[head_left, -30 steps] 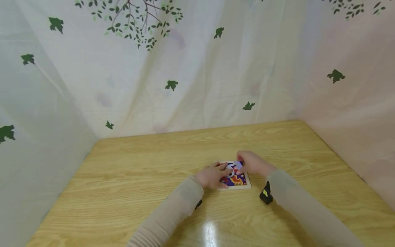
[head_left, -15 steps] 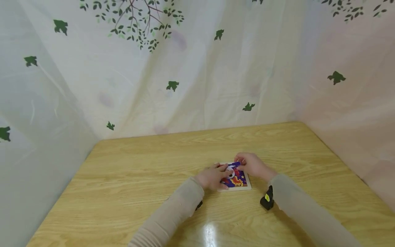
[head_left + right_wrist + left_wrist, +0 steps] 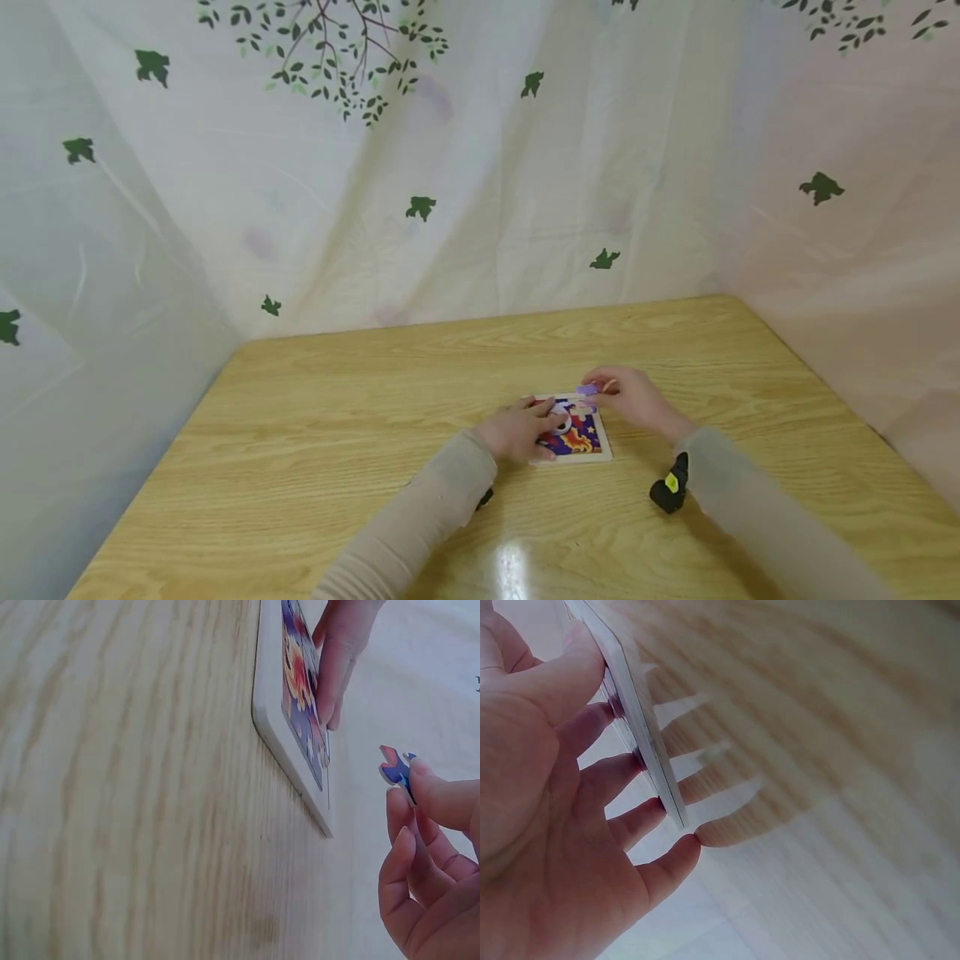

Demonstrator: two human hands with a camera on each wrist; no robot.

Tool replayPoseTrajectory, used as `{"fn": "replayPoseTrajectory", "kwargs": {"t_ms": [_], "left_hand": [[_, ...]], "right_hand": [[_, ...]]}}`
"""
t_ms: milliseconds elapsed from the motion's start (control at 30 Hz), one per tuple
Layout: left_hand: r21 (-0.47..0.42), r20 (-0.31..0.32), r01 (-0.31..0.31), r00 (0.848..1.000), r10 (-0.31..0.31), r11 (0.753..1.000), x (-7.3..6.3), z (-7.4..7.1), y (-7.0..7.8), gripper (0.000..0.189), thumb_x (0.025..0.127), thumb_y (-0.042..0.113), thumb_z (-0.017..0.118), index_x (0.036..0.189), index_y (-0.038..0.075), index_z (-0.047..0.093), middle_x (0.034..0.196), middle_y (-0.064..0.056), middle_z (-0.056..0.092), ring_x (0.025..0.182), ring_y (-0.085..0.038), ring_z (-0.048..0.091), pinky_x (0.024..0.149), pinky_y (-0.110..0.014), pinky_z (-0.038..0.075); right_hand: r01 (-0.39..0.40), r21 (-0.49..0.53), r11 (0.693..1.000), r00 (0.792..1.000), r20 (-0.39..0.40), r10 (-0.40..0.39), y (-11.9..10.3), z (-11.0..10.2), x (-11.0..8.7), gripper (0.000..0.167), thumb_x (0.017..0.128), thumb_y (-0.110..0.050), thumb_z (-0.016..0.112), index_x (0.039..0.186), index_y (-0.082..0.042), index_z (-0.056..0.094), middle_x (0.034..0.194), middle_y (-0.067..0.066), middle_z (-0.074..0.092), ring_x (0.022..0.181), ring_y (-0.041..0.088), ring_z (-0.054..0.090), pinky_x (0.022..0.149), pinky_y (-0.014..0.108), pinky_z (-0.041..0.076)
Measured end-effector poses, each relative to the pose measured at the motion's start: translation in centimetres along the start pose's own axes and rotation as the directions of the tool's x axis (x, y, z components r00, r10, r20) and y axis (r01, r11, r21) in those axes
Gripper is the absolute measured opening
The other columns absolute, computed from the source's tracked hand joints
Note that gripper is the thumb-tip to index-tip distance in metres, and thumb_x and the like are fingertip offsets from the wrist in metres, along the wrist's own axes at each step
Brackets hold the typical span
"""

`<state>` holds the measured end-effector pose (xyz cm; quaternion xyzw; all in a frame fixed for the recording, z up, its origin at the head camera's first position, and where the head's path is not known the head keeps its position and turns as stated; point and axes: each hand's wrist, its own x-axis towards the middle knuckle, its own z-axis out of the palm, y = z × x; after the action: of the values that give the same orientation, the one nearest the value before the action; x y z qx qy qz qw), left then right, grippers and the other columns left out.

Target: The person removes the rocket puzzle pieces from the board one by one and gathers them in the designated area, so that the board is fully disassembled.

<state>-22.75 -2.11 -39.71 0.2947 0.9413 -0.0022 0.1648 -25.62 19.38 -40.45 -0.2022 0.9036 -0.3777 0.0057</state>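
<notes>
A square jigsaw puzzle (image 3: 579,440) in a white tray lies on the table, its picture purple, red and orange. My left hand (image 3: 516,431) rests on its left side, fingers spread over the picture. In the left wrist view, the thumb and fingertips of the left hand (image 3: 562,787) lie along the tray's edge. Just above the top right corner, my right hand (image 3: 636,400) pinches a small puzzle piece (image 3: 587,389) between thumb and fingers. The right wrist view shows this puzzle piece (image 3: 396,772), purple with some red, apart from the tray. A pale patch shows in the picture's upper right.
The wooden table (image 3: 337,417) spreads out on all sides of the tray. A pale curtain (image 3: 480,167) printed with leaves hangs behind it and at both sides. Black wrist cameras (image 3: 670,485) sit under the sleeves.
My right hand has lifted a puzzle piece out of the upper right and drawn slightly right, uncovering a pale patch there. The left hand keeps its place on the puzzle.
</notes>
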Motion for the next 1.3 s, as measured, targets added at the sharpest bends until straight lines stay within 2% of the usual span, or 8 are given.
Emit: {"fn": "replayPoseTrajectory", "kwargs": {"t_ms": [333,600,900,1100,1300], "left_hand": [[-0.026,0.011,0.003,1.0,-0.003,1.0,-0.2,0.0,0.0,0.063,0.092,0.045,0.053,0.149,0.034,0.028,0.159,0.005,0.018,0.145,-0.024,0.019,0.114,-0.044,0.027],[-0.028,0.014,0.003,1.0,-0.003,1.0,-0.1,0.2,0.0,0.064,0.092,0.045,0.054,0.149,0.034,0.028,0.159,0.005,0.017,0.146,-0.024,0.017,0.115,-0.045,0.025],[-0.023,0.011,-0.005,1.0,0.005,1.0,0.1,0.2,-0.1,0.063,0.092,0.045,0.054,0.149,0.034,0.028,0.159,0.006,0.017,0.145,-0.024,0.018,0.114,-0.046,0.026],[-0.027,0.015,-0.003,1.0,0.003,1.0,0.0,0.1,0.0,0.063,0.092,0.045,0.054,0.149,0.034,0.028,0.159,0.005,0.017,0.146,-0.024,0.017,0.114,-0.047,0.025],[-0.032,0.013,-0.001,1.0,0.002,0.999,-0.2,-0.1,0.0,0.064,0.092,0.045,0.054,0.149,0.033,0.028,0.159,0.005,0.017,0.146,-0.024,0.017,0.114,-0.048,0.025]], "right_hand": [[-0.051,-0.016,0.999,0.997,-0.066,0.05,1.9,-1.7,-1.2,0.024,0.087,-0.006,0.066,0.11,0.002,0.065,0.084,0.006,0.059,0.081,0.018,0.053,0.077,0.038,0.051],[-0.078,-0.035,0.996,0.995,-0.066,0.075,4.3,-2.7,-2.3,0.023,0.087,-0.011,0.067,0.108,-0.001,0.066,0.086,0.004,0.059,0.082,0.016,0.052,0.074,0.031,0.049],[-0.098,-0.037,0.995,0.993,-0.064,0.095,5.2,-4.2,-3.8,0.024,0.086,-0.01,0.069,0.107,-0.001,0.066,0.087,0.005,0.059,0.082,0.012,0.052,0.071,0.023,0.049],[-0.118,-0.05,0.992,0.991,-0.067,0.115,6.1,-5.0,-4.5,0.03,0.085,-0.013,0.07,0.11,0.002,0.066,0.09,0.006,0.06,0.084,0.01,0.052,0.075,0.028,0.051],[-0.127,-0.091,0.988,0.99,-0.065,0.122,6.7,-5.9,-4.9,0.035,0.084,-0.017,0.071,0.111,0.004,0.065,0.089,0.008,0.06,0.085,0.016,0.057,0.073,0.03,0.052]]}}
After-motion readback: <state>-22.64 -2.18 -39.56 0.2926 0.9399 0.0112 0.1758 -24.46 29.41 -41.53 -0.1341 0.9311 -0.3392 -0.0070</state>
